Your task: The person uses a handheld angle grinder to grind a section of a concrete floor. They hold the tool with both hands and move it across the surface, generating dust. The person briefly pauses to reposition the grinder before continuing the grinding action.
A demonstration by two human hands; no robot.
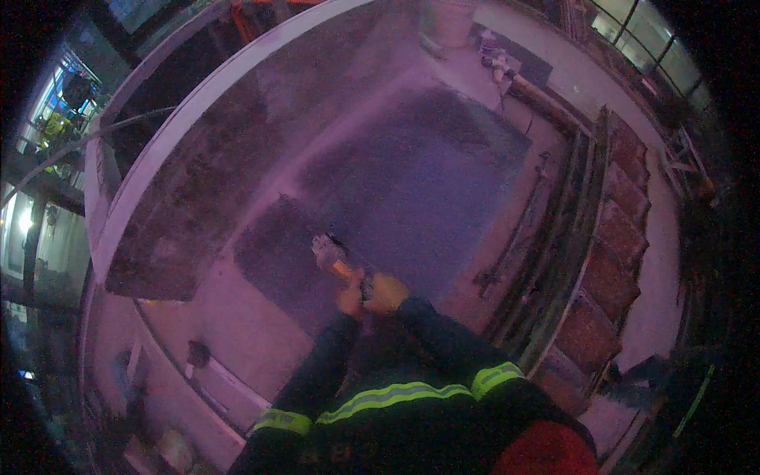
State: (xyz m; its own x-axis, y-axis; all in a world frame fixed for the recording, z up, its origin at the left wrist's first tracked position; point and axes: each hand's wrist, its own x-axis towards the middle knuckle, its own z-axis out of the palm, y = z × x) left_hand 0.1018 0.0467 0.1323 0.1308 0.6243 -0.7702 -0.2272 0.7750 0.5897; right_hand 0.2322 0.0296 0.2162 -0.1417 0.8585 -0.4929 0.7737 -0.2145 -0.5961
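Fingers of both hands, the left hand (350, 294) and the right hand (385, 293), close around a small power tool (331, 255) just below frame centre, its long axis running up-left from them onto the dusty floor (412, 182), the left hand nearer its head.

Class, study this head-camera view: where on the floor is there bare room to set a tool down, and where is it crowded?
Bare floor lies ahead of the power tool that both hands grip, across the dark patch toward the bucket. Another free strip lies between the left sleeve and the long board. The right side is crowded: rails and stacked bricks.
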